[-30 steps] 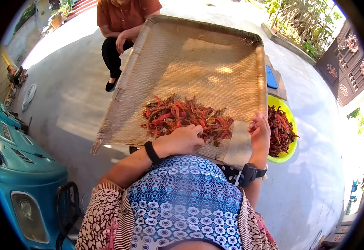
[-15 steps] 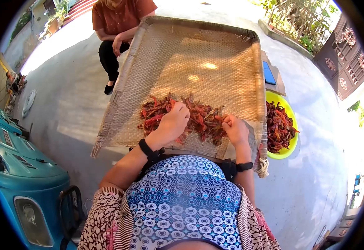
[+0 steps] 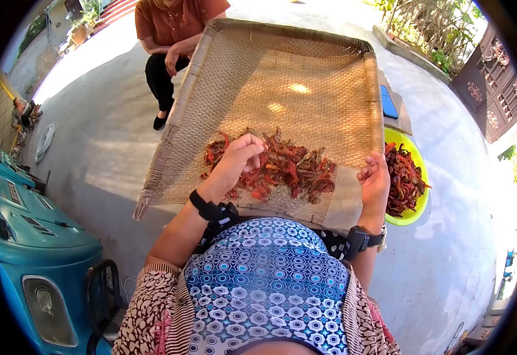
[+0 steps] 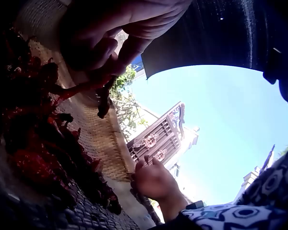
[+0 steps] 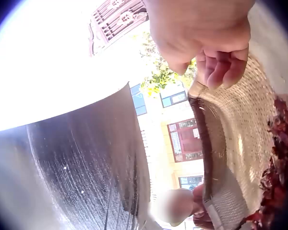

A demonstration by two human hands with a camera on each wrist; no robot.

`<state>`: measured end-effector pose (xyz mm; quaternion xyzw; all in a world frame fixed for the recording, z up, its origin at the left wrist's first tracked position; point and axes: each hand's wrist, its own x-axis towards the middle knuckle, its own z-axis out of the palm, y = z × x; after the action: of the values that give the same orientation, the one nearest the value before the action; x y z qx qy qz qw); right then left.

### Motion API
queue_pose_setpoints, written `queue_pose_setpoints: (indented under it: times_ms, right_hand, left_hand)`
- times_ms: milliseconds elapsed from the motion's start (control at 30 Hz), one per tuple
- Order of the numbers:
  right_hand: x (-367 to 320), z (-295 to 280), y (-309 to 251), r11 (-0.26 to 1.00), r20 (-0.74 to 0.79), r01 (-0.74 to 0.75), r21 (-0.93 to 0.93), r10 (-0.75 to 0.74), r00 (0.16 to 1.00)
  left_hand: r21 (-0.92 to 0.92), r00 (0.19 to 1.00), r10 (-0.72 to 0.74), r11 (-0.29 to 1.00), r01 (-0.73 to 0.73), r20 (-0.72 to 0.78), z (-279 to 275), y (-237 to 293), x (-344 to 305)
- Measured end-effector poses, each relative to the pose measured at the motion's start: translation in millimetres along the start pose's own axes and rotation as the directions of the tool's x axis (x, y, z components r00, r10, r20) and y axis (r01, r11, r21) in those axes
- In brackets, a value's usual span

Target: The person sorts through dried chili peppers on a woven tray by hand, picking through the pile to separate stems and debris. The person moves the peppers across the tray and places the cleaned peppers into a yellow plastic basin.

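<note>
Wrinkled red chili peppers lie in a loose pile on the near part of a woven tray. Over the pile's left side is my left hand; the left wrist view shows its thumb and fingers pinching a dark red chili pepper. My right hand hovers by the tray's right rim, its fingers loosely curled and no pepper visible in them. Just beyond it, a yellow-green basin on the right holds more chili peppers.
A person in a rust-coloured shirt sits behind the tray's far left corner. On cardboard beyond the basin lies a blue phone. A teal vehicle stands at the left on the concrete ground.
My right hand went from the right rim to the pile's right end and back out to the rim. The left hand rose from the pile's near edge to over its left side.
</note>
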<state>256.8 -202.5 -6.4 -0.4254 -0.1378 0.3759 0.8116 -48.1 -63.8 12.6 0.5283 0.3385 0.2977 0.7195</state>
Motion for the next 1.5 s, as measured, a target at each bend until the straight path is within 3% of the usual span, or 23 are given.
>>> queue_pose_setpoints:
  times_ms: [100, 133, 200, 300, 400, 467, 500, 567, 633, 667, 700, 733, 767, 833, 933, 1033, 1133, 1233, 1333, 1433, 1500]
  right_hand:
    - [-8, 12, 16, 0.922, 0.240, 0.036, -0.385, 0.062, 0.969]
    - [-16, 26, 20, 0.855, 0.324, 0.046, -0.517, 0.146, 0.935]
    - [-24, 46, 30, 0.715, 0.514, 0.132, -0.687, 0.349, 0.784]
    - [-41, 77, 38, 0.606, 0.504, 0.146, -0.782, 0.477, 0.720]
    - [-37, 79, 44, 0.616, 0.509, 0.101, -0.781, 0.535, 0.674]
    - [-31, 64, 58, 0.642, 0.526, 0.126, -0.756, 0.483, 0.700]
    - [-28, 57, 60, 0.653, 0.534, 0.141, -0.744, 0.455, 0.713]
    - [-22, 47, 44, 0.675, 0.476, 0.115, -0.729, 0.379, 0.794]
    - [-10, 30, 30, 0.760, 0.402, 0.080, -0.645, 0.249, 0.881]
    - [-4, 20, 24, 0.824, 0.344, 0.064, -0.563, 0.163, 0.924]
    - [1, 11, 16, 0.890, 0.283, 0.092, -0.447, 0.043, 0.958]
    - [5, 4, 10, 0.967, 0.202, 0.074, -0.243, -0.025, 0.979]
    - [8, -3, -1, 0.997, 0.115, -0.038, 0.061, 0.031, 0.993]
    - [8, -6, -8, 0.981, 0.106, -0.042, 0.188, 0.023, 0.994]
    - [-2, 3, 6, 0.989, 0.187, 0.039, -0.145, -0.011, 0.982]
    - [-14, 27, 29, 0.829, 0.440, 0.095, -0.551, 0.192, 0.878]
    - [-27, 51, 49, 0.680, 0.577, 0.213, -0.702, 0.367, 0.730]
    - [-33, 59, 64, 0.698, 0.586, 0.128, -0.704, 0.470, 0.660]
    - [-35, 58, 59, 0.634, 0.566, 0.213, -0.744, 0.429, 0.704]
    - [-23, 43, 49, 0.630, 0.475, 0.100, -0.770, 0.461, 0.750]
    - [-16, 31, 37, 0.698, 0.470, 0.095, -0.710, 0.369, 0.802]
  left_hand:
    - [0.016, 1.000, 0.025, 1.000, -0.026, 0.011, 5, 0, 0]
    - [0.037, 1.000, 0.027, 0.999, -0.027, 0.012, 9, 1, 0]
    - [0.030, 0.999, 0.028, 0.999, -0.029, 0.031, 13, -1, 0]
    - [0.043, 0.997, 0.039, 0.998, -0.041, 0.063, 21, 1, -2]
    - [0.130, 0.993, 0.057, 0.989, -0.070, 0.103, 25, 1, -3]
    - [0.213, 0.995, 0.009, 0.976, -0.031, 0.103, 23, 1, -4]
    - [0.422, 0.992, 0.120, 0.898, -0.127, 0.044, 21, -6, 0]
    - [0.776, 0.933, 0.360, 0.588, -0.229, 0.002, 13, -25, 9]
    - [0.923, 0.951, 0.308, 0.358, -0.141, 0.025, 18, -18, -3]
    - [0.969, 0.960, 0.279, 0.229, -0.096, 0.029, 20, -16, -9]
    - [0.980, 0.963, 0.269, 0.183, -0.072, 0.020, 18, -20, -8]
    - [0.990, 0.966, 0.259, 0.136, -0.049, 0.012, 16, -26, -6]
    - [0.996, 0.968, 0.250, 0.085, -0.029, 0.007, 14, -29, -3]
    - [0.990, 0.954, 0.298, 0.122, -0.065, 0.026, 16, -26, -6]
    - [0.977, 0.922, 0.372, 0.137, -0.164, 0.102, 17, -24, -8]
    - [0.969, 0.914, 0.367, 0.102, -0.223, 0.172, 23, -18, -11]
    - [0.957, 0.920, 0.326, 0.117, -0.266, 0.216, 27, -18, -10]
    - [0.944, 0.935, 0.271, 0.173, -0.280, 0.227, 31, -20, -12]
    - [0.942, 0.938, 0.285, 0.207, -0.263, 0.199, 29, -20, -13]
    - [0.943, 0.942, 0.330, 0.290, -0.166, 0.064, 25, -14, -11]
    - [0.923, 0.929, 0.366, 0.372, -0.099, -0.048, 16, -15, 2]
